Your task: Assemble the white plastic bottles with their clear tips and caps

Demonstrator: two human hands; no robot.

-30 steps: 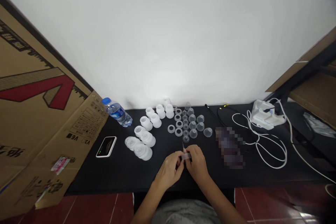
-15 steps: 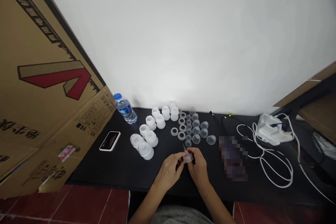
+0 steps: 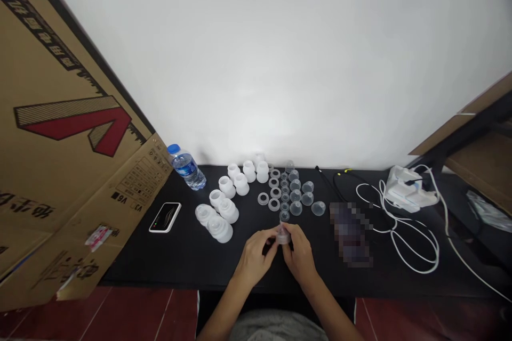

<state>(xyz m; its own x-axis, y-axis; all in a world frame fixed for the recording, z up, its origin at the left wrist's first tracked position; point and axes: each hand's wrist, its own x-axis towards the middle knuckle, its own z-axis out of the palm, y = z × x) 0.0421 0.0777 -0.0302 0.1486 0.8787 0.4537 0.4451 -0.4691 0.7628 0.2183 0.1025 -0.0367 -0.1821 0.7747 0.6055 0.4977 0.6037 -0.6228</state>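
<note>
Left hand (image 3: 254, 259) and right hand (image 3: 300, 258), both half-closed, fingertips together pinching a small clear plastic cup (image 3: 283, 236), held above the near table edge. Left to right: cardboard carton (image 3: 68, 133), printed V6; blue-capped water bottle (image 3: 186, 168), label unreadable; white silicone caps (image 3: 228, 192); clear rings (image 3: 263, 199); white cable (image 3: 412, 245).
</note>
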